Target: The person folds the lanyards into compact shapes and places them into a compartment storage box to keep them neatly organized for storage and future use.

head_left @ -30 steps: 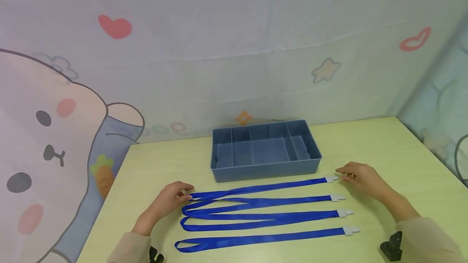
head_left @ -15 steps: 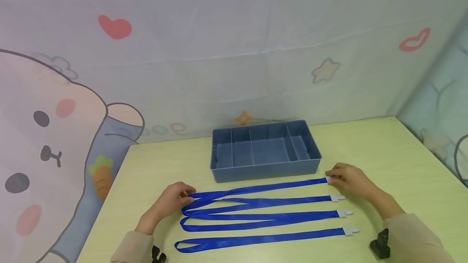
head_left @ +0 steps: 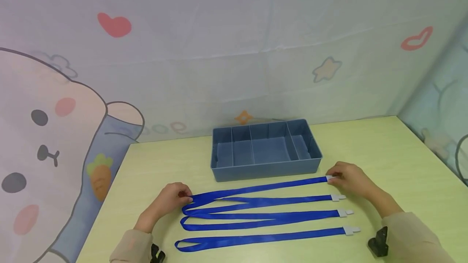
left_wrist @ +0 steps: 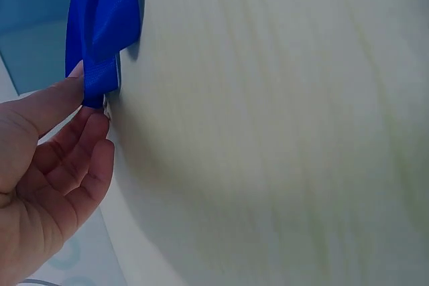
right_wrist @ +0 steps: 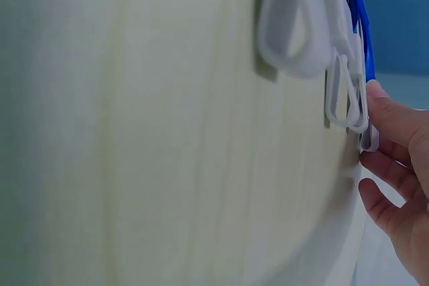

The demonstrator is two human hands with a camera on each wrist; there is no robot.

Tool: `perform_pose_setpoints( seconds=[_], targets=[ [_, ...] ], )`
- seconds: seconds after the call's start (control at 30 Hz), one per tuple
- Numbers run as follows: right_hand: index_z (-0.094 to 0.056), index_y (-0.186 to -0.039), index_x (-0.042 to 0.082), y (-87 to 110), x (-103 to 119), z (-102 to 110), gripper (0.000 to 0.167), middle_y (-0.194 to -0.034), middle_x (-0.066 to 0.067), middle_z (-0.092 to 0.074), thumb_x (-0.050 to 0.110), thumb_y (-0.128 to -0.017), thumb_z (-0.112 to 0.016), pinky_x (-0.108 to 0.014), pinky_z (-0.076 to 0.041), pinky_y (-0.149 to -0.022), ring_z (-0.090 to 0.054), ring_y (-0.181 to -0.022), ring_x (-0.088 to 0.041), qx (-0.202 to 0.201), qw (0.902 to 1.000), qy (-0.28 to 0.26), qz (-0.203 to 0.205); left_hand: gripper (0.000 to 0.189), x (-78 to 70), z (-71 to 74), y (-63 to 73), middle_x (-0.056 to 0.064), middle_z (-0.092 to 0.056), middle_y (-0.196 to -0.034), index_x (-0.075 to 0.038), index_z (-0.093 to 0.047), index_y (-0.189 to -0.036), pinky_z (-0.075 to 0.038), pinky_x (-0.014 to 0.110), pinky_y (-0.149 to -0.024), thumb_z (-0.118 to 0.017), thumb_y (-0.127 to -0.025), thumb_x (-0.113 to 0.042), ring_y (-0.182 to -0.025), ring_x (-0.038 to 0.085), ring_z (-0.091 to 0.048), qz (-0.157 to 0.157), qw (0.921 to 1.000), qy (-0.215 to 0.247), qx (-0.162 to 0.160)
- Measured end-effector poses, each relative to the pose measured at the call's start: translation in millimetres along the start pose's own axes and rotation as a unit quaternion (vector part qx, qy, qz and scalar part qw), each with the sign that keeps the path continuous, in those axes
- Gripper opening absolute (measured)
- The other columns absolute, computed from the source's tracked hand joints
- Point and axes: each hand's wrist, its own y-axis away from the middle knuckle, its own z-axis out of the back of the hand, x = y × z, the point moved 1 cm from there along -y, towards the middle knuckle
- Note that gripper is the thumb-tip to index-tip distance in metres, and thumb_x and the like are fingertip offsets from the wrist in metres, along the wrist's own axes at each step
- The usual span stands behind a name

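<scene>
Several blue lanyards with white plastic clips lie in rows across the table. The farthest lanyard (head_left: 270, 186) is stretched between my two hands. My left hand (head_left: 169, 201) pinches its looped end between thumb and fingers; the left wrist view shows the blue ribbon (left_wrist: 102, 77) at the thumb tip. At the other end, my right hand (head_left: 352, 178) pinches the white clip (head_left: 329, 178), most of which the fingers hide. Nearer to me lie the other lanyards, among them the closest lanyard (head_left: 263, 239), their clips pointing right. The second lanyard's (head_left: 292, 200) loop overlaps the farthest one's at the left.
Just behind the lanyards stands a blue-grey divided tray (head_left: 268, 169), its compartments bare. A printed cloth (head_left: 219, 52) hangs behind the pale table (head_left: 164, 153). In the right wrist view, several white clips (right_wrist: 295, 25) lie close to my fingers.
My right hand has moved left onto the farthest lanyard's clip and pinches it. My left fingers have closed on its loop, and the ribbon there now lies straighter and narrower.
</scene>
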Motion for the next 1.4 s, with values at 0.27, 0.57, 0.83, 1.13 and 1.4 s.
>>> perform_pose_setpoints(
  seconds=[0.27, 0.57, 0.83, 1.13, 1.4],
  targets=[
    [-0.065, -0.082, 0.01, -2.2, 1.5, 3.9, 0.01, -0.073, 0.008, -0.053, 0.008, -0.078, -0.074, -0.023, -0.044, -0.059, -0.045, -0.067, -0.007, 0.029, 0.9979, -0.043, -0.04, 0.007, 1.9, 4.4, -1.9, -0.007, -0.059, -0.074, -0.007, -0.067, -0.081, -0.047, 0.025, -0.066, -0.067, -0.086, -0.012, -0.069, 0.009, -0.05, 0.011, 0.9999, 0.007, -0.003],
    [-0.062, -0.08, 0.013, -1.3, -0.3, 7.6, 0.012, -0.072, 0.008, -0.054, 0.009, -0.079, -0.073, -0.023, -0.043, -0.059, -0.046, -0.066, -0.006, 0.056, 0.9943, -0.065, -0.064, 0.006, 3.0, 9.9, -1.5, -0.004, -0.062, -0.078, -0.006, -0.067, -0.085, -0.05, 0.025, -0.068, -0.064, -0.088, -0.011, -0.071, 0.01, -0.053, 0.006, 0.9989, 0.046, -0.003],
    [-0.064, -0.081, 0.011, 1.2, 1.9, 15.3, 0.011, -0.072, 0.007, -0.055, 0.006, -0.079, -0.073, -0.022, -0.044, -0.059, -0.046, -0.066, -0.006, 0.054, 0.9945, -0.062, -0.064, 0.006, 3.7, 14.3, -0.5, -0.002, -0.064, -0.083, -0.008, -0.068, -0.089, -0.05, 0.025, -0.071, -0.064, -0.089, -0.011, -0.075, 0.012, -0.055, 0.01, 0.9963, 0.085, 0.001],
    [-0.071, -0.092, 0.003, 5.6, 3.9, 25.5, 0.011, -0.084, 0.002, -0.065, 0.007, -0.082, -0.07, -0.022, -0.046, -0.062, -0.049, -0.071, -0.009, 0.053, 0.9941, -0.056, -0.075, 0.014, 2.9, 16.5, 0.5, 0.01, -0.062, -0.08, -0.004, -0.067, -0.092, -0.048, 0.025, -0.067, -0.058, -0.093, -0.014, -0.073, 0.024, -0.055, 0.02, 0.9867, 0.16, 0.019],
    [-0.072, -0.091, 0.005, 9.4, 2.1, 33.3, 0.01, -0.083, 0.004, -0.066, 0.009, -0.082, -0.07, -0.021, -0.044, -0.059, -0.048, -0.069, -0.003, 0.039, 0.9957, -0.071, -0.044, 0.017, -1.1, 17.6, 1.3, 0.012, -0.065, -0.088, -0.003, -0.064, -0.094, -0.05, 0.028, -0.072, -0.054, -0.096, -0.017, -0.081, 0.027, -0.06, 0.039, 0.9808, 0.19, 0.024]
  ],
)
